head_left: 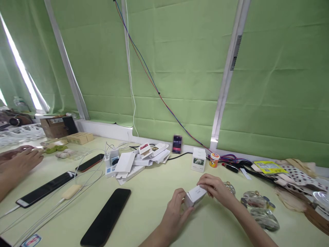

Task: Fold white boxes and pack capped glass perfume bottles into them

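A small white box (195, 196) with faint print on its top is tilted between my two hands, low in the middle right of the head view. My left hand (177, 212) is wrapped round its left end, fingers behind and thumb in front. My right hand (214, 188) pinches its upper right edge with the fingertips. Behind them stands another white box (198, 160) with a picture on its front, beside an orange and white tub (214, 160). Several glass bottles (264, 219) lie to the right of my right hand.
Phones (106, 218) and white cables lie at the left, near a power strip (111, 169). Opened white cartons (128, 166) are piled mid-table. Another person's hands (22, 161) are at the far left. Cables, a yellow packet (269, 167) and dotted cloth (300, 178) lie at the right.
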`<state>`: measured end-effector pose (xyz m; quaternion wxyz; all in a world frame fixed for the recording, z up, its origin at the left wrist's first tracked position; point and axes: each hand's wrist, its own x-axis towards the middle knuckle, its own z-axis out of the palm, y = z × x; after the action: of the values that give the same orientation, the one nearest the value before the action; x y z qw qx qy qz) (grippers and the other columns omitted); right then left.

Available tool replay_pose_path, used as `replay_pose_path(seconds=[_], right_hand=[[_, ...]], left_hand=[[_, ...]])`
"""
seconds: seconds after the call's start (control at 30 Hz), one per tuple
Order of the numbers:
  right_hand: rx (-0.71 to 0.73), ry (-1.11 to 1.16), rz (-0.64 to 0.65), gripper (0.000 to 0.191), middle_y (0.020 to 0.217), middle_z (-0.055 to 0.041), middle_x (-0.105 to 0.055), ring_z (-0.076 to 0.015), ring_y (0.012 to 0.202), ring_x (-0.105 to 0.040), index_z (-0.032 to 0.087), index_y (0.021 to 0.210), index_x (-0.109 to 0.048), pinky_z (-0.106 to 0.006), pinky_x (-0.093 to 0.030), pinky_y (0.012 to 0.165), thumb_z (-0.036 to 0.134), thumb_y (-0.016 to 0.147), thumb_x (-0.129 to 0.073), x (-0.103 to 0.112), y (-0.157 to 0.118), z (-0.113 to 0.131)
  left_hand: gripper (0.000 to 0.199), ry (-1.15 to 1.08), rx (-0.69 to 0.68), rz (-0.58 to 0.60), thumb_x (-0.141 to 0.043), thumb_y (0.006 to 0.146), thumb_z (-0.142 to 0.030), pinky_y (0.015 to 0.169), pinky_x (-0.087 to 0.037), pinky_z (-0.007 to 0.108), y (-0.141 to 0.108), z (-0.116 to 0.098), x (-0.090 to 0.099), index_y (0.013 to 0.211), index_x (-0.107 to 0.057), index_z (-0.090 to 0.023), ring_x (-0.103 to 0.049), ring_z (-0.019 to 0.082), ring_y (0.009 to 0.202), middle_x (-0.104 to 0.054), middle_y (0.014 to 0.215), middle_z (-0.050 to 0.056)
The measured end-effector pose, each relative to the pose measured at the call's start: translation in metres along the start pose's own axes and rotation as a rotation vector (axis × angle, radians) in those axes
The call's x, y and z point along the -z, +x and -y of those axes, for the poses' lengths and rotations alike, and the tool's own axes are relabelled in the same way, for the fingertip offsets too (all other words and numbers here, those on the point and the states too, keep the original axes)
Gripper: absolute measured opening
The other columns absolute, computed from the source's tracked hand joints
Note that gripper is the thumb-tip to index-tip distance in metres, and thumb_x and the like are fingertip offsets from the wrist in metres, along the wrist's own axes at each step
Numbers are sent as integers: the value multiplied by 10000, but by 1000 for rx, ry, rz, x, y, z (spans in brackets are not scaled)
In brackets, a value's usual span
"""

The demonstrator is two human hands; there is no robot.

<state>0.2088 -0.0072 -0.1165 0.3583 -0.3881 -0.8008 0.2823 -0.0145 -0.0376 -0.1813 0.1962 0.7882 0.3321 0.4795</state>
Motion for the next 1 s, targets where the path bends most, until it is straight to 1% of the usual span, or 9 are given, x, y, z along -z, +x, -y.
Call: replay_pose_path(seconds=[0.1,0.2,0.3,0.47,0.57,0.63,0.73,0.87,1.0], right_hand=[[4,-3,8,360,879,-49,-594,-59,434,-474,193,850,-693,-214,-428,448,445,919,-445,1,0,1],[11,-9,14,367,896,-56,-604,-64,437,-489,201,874,-701,-215,-439,440,451,918,-436,2,0,0],[20,-23,20,386,934,-66,-624,-67,435,-491,214,909,-707,-222,-449,443,456,924,-407,2,0,-1],[38,-60,25,356,946,-72,-643,-75,451,-492,210,955,-698,-223,-452,468,384,942,-387,1,0,3],[55,-89,25,321,950,-71,-627,-108,559,-539,221,995,-685,-220,-453,514,294,948,-376,0,-1,6],[95,-139,34,325,966,-69,-611,-147,719,-586,239,1047,-674,-239,-476,622,209,936,-370,-1,-2,7],[149,-220,85,410,1017,-59,-591,-171,896,-588,263,1111,-646,-277,-467,784,89,896,-343,-1,-2,9],[146,-189,123,405,1042,-51,-576,-165,910,-586,258,1078,-645,-267,-465,791,75,895,-333,-1,-2,11],[156,-172,116,411,1026,-53,-590,-163,899,-594,255,1075,-653,-261,-468,779,66,888,-340,0,-1,11]], left_hand=[[182,4,10,12,-555,868,-274,752,-582,310,0,-1,1,1023,-486,-209,-582,177,933,-536,1015,73],[313,24,9,3,-552,872,-281,770,-578,331,0,-1,1,1160,-441,-231,-588,185,958,-530,1082,86],[421,128,-69,33,-512,892,-209,829,-550,342,-2,0,1,1289,-385,-268,-587,193,1008,-510,1150,101],[418,212,-157,64,-440,916,-140,819,-539,293,-4,4,0,1312,-396,-266,-604,185,1000,-487,1168,117],[419,216,-155,51,-446,917,-145,839,-534,300,-3,4,-1,1314,-395,-269,-609,184,994,-480,1195,121],[419,211,-160,50,-445,918,-147,839,-534,297,-2,4,-1,1316,-391,-268,-620,173,964,-474,1203,122],[420,209,-165,60,-448,916,-143,823,-538,294,-2,4,-1,1313,-387,-264,-625,164,937,-478,1186,113],[420,182,-156,67,-464,901,-135,802,-540,301,-2,3,0,1292,-378,-265,-601,178,970,-499,1150,99],[389,70,-84,71,-494,884,-141,849,-524,330,-1,2,0,1236,-378,-258,-559,179,1017,-525,1116,75]])
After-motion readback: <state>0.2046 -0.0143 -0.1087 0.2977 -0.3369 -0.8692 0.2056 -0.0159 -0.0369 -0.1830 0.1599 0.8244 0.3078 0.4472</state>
